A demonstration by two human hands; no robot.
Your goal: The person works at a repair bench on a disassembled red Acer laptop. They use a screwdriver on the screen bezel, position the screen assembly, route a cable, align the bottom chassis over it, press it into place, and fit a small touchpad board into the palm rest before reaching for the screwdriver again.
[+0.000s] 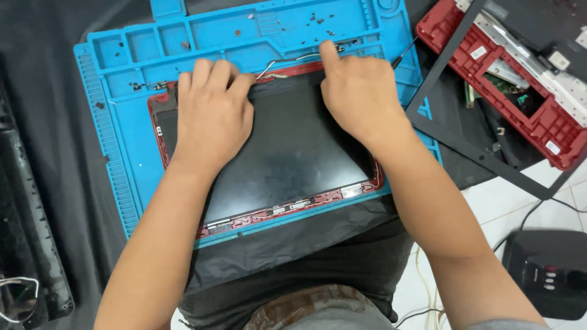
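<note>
Left hand [213, 110]: lying flat, fingers curled, covering the dark flat screen panel's [287, 146] top-left corner.
Right hand [361, 91]: forefinger pressing panel's top edge; grip unclear.
Blue silicone work mat [116, 159]: mostly hidden.

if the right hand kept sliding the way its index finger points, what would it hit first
Probably the raised divider wall of the blue repair mat, just beyond the right hand, then the tray compartment with small loose screws. Depth is hard to judge from above.

Even, bright overhead light, soft short shadows under hands [214, 116]. Faint glare on dark glossy screen panel [287, 146]. Sharp focus centre; slight wide-angle stretch at edges.
</note>
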